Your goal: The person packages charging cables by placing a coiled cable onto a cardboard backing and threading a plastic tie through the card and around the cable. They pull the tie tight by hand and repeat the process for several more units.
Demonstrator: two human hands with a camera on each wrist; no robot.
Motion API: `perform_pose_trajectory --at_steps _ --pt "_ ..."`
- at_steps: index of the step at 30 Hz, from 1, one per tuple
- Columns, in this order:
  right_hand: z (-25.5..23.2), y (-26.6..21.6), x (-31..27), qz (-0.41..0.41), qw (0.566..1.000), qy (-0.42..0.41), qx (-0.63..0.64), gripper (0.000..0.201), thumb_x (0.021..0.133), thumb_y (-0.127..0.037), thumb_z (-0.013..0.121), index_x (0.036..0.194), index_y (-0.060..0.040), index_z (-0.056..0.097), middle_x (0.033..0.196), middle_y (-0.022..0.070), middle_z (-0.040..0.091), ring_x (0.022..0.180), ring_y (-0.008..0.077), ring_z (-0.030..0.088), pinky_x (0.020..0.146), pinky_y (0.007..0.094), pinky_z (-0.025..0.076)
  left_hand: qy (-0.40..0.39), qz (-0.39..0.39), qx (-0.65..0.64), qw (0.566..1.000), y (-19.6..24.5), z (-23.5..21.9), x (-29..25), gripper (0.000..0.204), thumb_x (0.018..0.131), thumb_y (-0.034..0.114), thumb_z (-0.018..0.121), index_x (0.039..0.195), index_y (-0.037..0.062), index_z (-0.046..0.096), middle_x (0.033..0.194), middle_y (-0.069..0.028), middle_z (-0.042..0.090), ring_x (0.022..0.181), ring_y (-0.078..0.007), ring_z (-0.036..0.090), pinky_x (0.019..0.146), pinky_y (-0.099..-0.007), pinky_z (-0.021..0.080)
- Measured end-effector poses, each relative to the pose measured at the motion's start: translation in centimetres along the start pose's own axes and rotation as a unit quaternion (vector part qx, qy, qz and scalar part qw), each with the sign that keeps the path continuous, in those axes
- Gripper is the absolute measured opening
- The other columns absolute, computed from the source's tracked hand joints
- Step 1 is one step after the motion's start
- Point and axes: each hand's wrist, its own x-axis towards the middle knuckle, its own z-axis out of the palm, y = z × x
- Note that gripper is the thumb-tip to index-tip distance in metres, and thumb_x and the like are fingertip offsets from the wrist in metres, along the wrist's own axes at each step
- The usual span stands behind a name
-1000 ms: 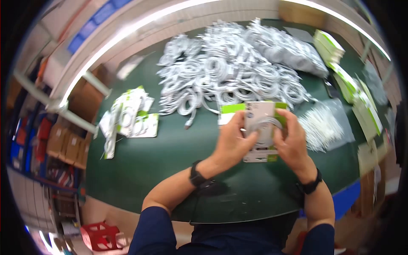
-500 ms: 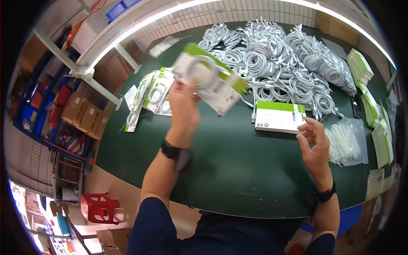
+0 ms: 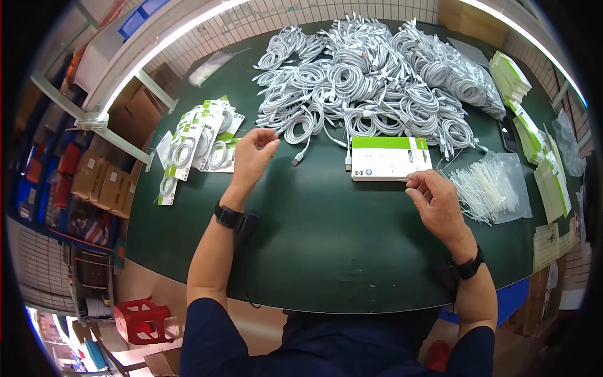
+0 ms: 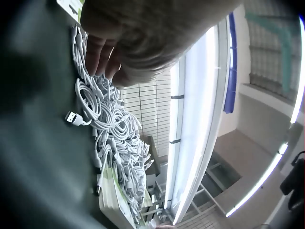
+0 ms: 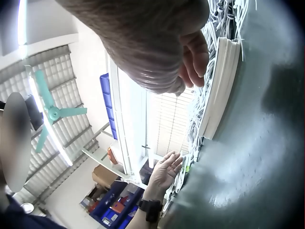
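Observation:
My left hand hovers over the table just right of a heap of carded cables, its fingers loosely bent and holding nothing. These are white cards with green tops, each bearing a coiled white cable. At the lower right corner of a stack of white-and-green packaging cards is my right hand, fingers relaxed and nothing gripped. The right wrist view shows its fingertips beside the edge of the stack. Behind lies a big pile of coiled white cables, one USB plug sticking out towards me.
A clear bag of thin white strips lies to the right of the stack. More green-and-white card stacks line the table's right side, near a dark phone. A small pale bag rests at the back left. A red stool stands below.
Both hands were at a carded cable over the stack; the left hand then carried it left. Now it lies among the heap, let go, while the right hand stays by the stack.

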Motion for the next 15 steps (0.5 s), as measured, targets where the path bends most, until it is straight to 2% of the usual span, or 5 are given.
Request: perform_pose_trajectory --at_steps 2,6,8,12,15 --pt "0.0 0.0 0.0 -0.003 1.0 -0.004 -0.005 0.023 0.089 0.003 0.076 0.109 -0.0027 0.068 0.094 0.0086 0.072 0.076 0.0201 0.068 0.063 0.0313 0.052 -0.031 0.1 0.108 0.989 -0.2 1.9 1.0 0.036 0.089 0.016 0.081 0.119 -0.0019 0.071 0.105 -0.0122 0.077 0.099 -0.0205 0.073 0.088 -0.0353 0.059" --pt "-0.2 -0.4 0.0 0.0 1.0 -0.014 -0.018 0.019 0.089 0.002 0.077 0.105 -0.002 0.068 0.092 0.0097 0.07 0.076 0.0222 0.069 0.063 0.0323 0.053 -0.037 0.138 0.212 0.967 -2.5 6.8 2.5 0.059 0.081 0.031 0.087 0.127 0.0001 0.066 0.113 -0.0161 0.074 0.104 -0.0321 0.072 0.092 -0.0421 0.056" --pt "-0.3 -0.6 0.1 -0.003 1.0 -0.02 -0.019 0.018 0.089 0.002 0.077 0.104 -0.0012 0.068 0.092 0.011 0.07 0.076 0.0228 0.069 0.063 0.0327 0.053 -0.026 0.1 0.294 0.95 0.8 7.6 2.0 0.06 0.079 0.031 0.089 0.126 0.0011 0.066 0.112 -0.0154 0.074 0.103 -0.0347 0.07 0.09 -0.0462 0.056" --pt "-0.2 -0.6 0.3 -0.023 0.999 -0.022 -0.031 0.018 0.089 0.003 0.076 0.105 -0.0005 0.068 0.094 0.0117 0.07 0.076 0.0231 0.069 0.063 0.0331 0.053 -0.015 0.082 0.33 0.94 0.5 7.3 2.4 0.037 0.087 0.034 0.08 0.106 0.0041 0.072 0.1 -0.0193 0.074 0.096 -0.0398 0.069 0.084 -0.0519 0.055" --pt "-0.5 -1.0 -0.1 -0.03 0.999 -0.021 -0.032 0.018 0.089 0.003 0.076 0.105 -0.0001 0.068 0.094 0.0116 0.07 0.075 0.0226 0.069 0.062 0.0331 0.052 0.07 0.053 0.236 0.968 1.6 6.0 1.5 0.034 0.096 0.038 0.071 0.099 0.0042 0.073 0.088 -0.0208 0.072 0.085 -0.0403 0.069 0.076 -0.0504 0.053"
